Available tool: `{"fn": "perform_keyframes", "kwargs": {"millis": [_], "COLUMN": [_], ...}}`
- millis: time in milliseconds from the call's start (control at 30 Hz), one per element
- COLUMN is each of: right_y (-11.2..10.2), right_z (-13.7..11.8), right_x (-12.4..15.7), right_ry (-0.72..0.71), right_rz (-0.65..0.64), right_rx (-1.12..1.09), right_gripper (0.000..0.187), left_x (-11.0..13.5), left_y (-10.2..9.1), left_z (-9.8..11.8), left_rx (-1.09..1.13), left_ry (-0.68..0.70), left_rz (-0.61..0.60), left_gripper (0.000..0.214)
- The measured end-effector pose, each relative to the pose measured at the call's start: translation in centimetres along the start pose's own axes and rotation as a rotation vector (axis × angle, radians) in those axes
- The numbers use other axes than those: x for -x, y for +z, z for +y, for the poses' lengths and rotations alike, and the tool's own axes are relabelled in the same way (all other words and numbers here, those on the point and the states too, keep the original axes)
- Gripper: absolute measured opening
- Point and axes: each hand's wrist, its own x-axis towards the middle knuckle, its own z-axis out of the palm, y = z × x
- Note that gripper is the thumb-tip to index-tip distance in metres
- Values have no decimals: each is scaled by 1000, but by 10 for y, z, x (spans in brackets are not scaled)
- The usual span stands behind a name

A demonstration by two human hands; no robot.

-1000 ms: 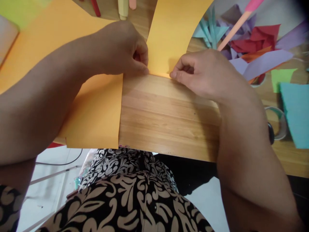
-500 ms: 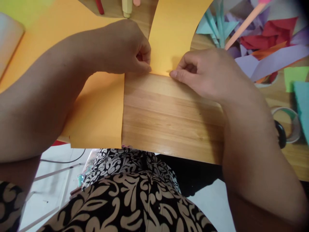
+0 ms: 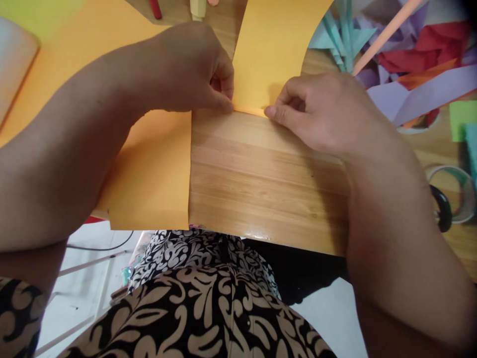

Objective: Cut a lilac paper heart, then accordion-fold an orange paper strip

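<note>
An orange paper strip (image 3: 274,49) curves up from the wooden table (image 3: 261,179). My left hand (image 3: 190,67) pinches the strip's near left corner, fingers closed. My right hand (image 3: 324,112) pinches the near right corner, thumb and forefinger pressed on the edge. The strip's near edge lies flat on the table between both hands. A larger orange sheet (image 3: 152,174) lies under my left forearm and hangs over the table's front edge.
Coloured paper scraps (image 3: 421,54), purple, red and teal, are piled at the back right, with a pink stick (image 3: 387,35) across them. A tape roll (image 3: 456,194) and a black object (image 3: 443,211) lie at the right. Pens (image 3: 197,6) sit at the top edge.
My hands have stayed pinched on the strip's near edge. The view has shifted slightly, so the scraps at the right sit further right.
</note>
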Motion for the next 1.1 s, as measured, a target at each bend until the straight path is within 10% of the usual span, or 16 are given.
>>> {"fn": "perform_keyframes", "kwargs": {"millis": [1100], "right_y": [-1], "right_z": [-4], "right_x": [2], "right_ry": [29], "right_rz": [-9], "right_rx": [-9], "right_gripper": [24], "left_x": [-5], "left_y": [5], "left_z": [9], "left_rx": [-136], "left_ry": [-125], "left_rz": [-16], "left_gripper": [26]}}
